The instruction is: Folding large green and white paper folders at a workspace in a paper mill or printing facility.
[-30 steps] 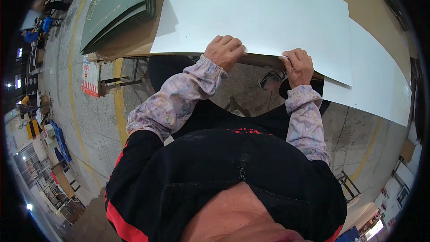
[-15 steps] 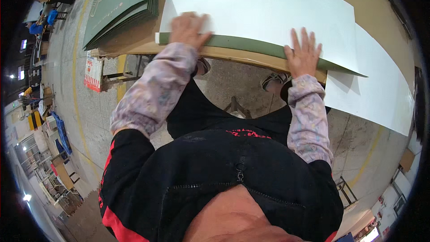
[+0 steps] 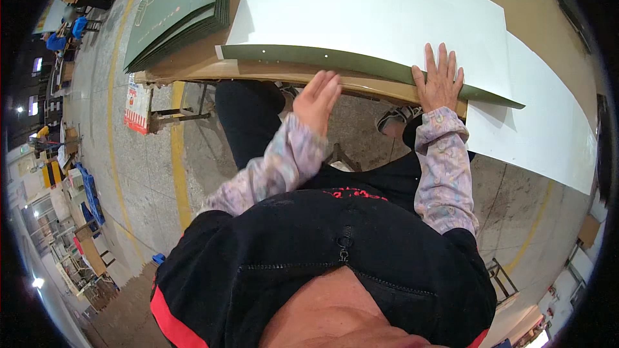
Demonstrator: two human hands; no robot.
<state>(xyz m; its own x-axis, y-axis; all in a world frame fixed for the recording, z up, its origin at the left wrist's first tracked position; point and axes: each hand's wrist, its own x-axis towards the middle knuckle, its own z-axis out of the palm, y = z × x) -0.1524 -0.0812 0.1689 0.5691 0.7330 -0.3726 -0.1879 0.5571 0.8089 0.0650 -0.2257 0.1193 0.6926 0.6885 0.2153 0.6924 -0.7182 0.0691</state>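
A large white sheet (image 3: pixel 380 9) lies on the table in front of me, its near edge folded over into a green strip (image 3: pixel 290 54) with small light dots on it. My right hand (image 3: pixel 440 84) is open, resting flat across the right part of the strip with its fingers on the white face. Just short of the table's front edge, my left hand (image 3: pixel 316 102) is in the air with fingers stretched out and nothing visible in it. A second white sheet (image 3: pixel 548 116) lies partly under the first at the right and overhangs the table edge.
A stack of dark green folded boards (image 3: pixel 174 16) stands at the left of the brown table (image 3: pixel 193 64). Below it is a red and white carton (image 3: pixel 137 106). My legs and a stool are under the table edge. Other people (image 3: pixel 90 0) are far off at the left.
My left hand has come off the left part of the folded strip and moved right and toward me. My right hand remains on the sheet. The strip's left end shows uncovered.
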